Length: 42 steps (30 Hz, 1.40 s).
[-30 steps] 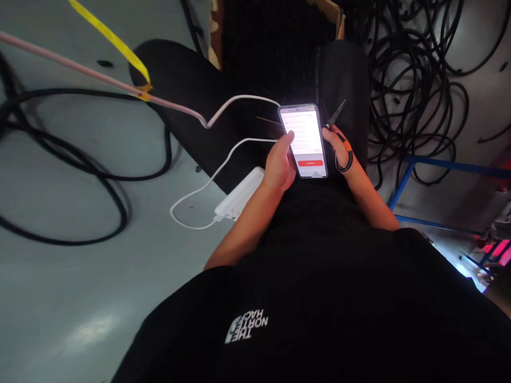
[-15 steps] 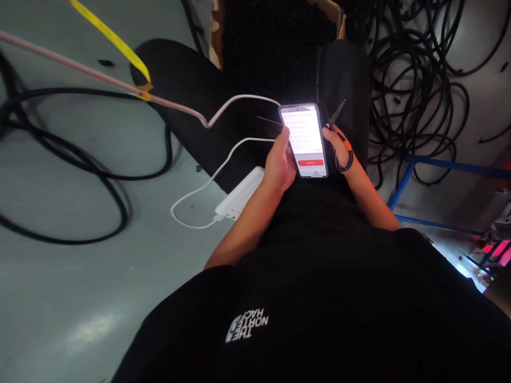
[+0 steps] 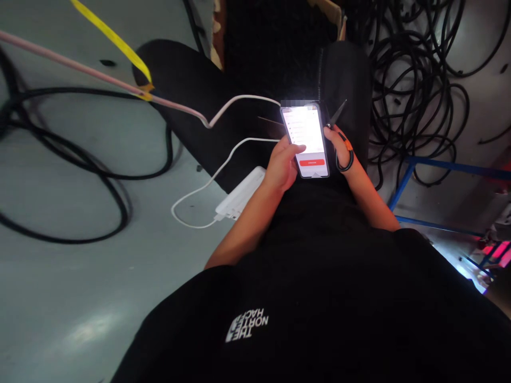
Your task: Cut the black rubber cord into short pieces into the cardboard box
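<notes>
My left hand is closed around the left side of a lit smartphone, its thumb lying over the screen. The screen shows lines of text above a red button. At the phone's right edge is my right hand, closed on scissors with orange and black handles; the blades point up and away. Its fingers behind the phone are hidden, so I cannot tell how far they support it. White cables run toward the phone, one from a white power bank beside my left forearm.
A cardboard box full of dark material stands between my knees. Black cable coils lie on the floor at right and left. A pinkish cord with a yellow strap crosses upper left. A blue frame stands at right.
My left thumb has moved from the phone's left edge down and inward over the screen. The phone and my right hand with the scissors are nearly still.
</notes>
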Each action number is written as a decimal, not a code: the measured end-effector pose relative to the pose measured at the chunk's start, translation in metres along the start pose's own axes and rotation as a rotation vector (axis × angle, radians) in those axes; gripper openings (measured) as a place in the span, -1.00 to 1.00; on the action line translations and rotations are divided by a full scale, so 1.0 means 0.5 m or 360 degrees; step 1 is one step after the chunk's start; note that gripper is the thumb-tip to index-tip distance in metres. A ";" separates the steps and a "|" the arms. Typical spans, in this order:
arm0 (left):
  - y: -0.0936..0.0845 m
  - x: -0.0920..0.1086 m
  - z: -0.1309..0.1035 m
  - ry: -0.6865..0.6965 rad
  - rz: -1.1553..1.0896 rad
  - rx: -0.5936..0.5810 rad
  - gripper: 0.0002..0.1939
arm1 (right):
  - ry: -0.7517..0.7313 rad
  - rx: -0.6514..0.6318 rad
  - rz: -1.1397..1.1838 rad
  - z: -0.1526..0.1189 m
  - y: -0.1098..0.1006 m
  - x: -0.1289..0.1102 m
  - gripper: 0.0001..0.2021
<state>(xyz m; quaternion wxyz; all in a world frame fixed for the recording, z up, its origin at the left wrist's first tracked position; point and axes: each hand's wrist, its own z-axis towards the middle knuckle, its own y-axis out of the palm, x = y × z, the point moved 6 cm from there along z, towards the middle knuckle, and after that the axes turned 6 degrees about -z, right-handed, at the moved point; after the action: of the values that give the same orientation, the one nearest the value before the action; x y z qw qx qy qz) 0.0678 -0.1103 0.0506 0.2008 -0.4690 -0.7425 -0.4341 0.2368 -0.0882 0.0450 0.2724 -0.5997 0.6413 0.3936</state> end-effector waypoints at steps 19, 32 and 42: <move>-0.044 -0.044 0.022 0.0078 -0.0129 0.0073 -0.21 | -0.0091 -0.0061 -0.0008 0.009 -0.010 0.018 -0.51; -0.005 -0.008 0.005 0.0007 -0.0160 0.0113 -0.12 | -0.0060 -0.0080 0.0006 0.018 -0.015 0.032 -0.62; 0.020 0.019 -0.006 0.0019 -0.0090 0.0116 -0.04 | -0.0051 -0.0098 -0.0067 0.018 -0.014 0.034 -0.62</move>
<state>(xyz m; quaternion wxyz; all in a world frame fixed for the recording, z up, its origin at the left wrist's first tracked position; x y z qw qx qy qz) 0.0718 -0.1057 0.0634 0.2100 -0.4375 -0.7696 -0.4150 0.2404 -0.0901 0.0248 0.2722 -0.6147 0.6118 0.4169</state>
